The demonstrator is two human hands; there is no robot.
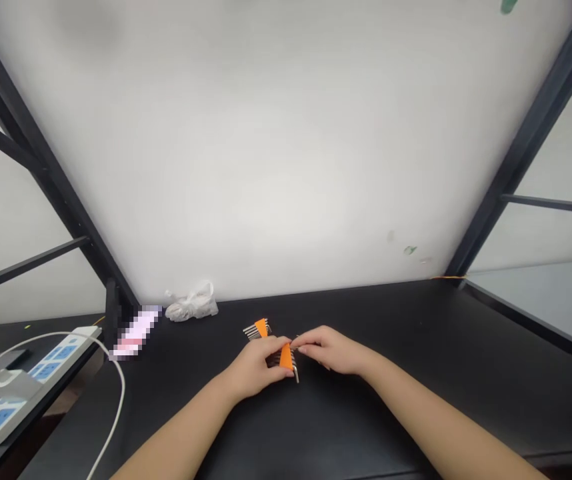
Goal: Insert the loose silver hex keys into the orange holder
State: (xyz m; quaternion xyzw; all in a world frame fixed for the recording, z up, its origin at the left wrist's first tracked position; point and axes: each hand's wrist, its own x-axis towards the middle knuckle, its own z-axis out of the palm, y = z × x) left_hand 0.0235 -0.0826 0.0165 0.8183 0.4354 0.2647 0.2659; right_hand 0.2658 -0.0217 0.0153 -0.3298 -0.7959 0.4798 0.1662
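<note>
My left hand [261, 365] grips an orange hex key holder [287, 357] by its edges, thumb below and fingers above. Several metal L-shaped hex keys sit in that holder, and the longest one points down toward me. On its right side my right hand [329, 349] pinches a thin hex key at the holder's upper end; the fingers cover most of that key. Just behind my left hand lies a second orange holder [261, 327] with several silver hex keys, resting on the black table [396, 400].
A tied clear plastic bag [193, 303] sits by the white wall. At left are a white power strip [41, 373] with a plug, a white cable [122, 393] and a pixelated pinkish item [139, 332]. Black metal frame bars [511, 160] rise on both sides.
</note>
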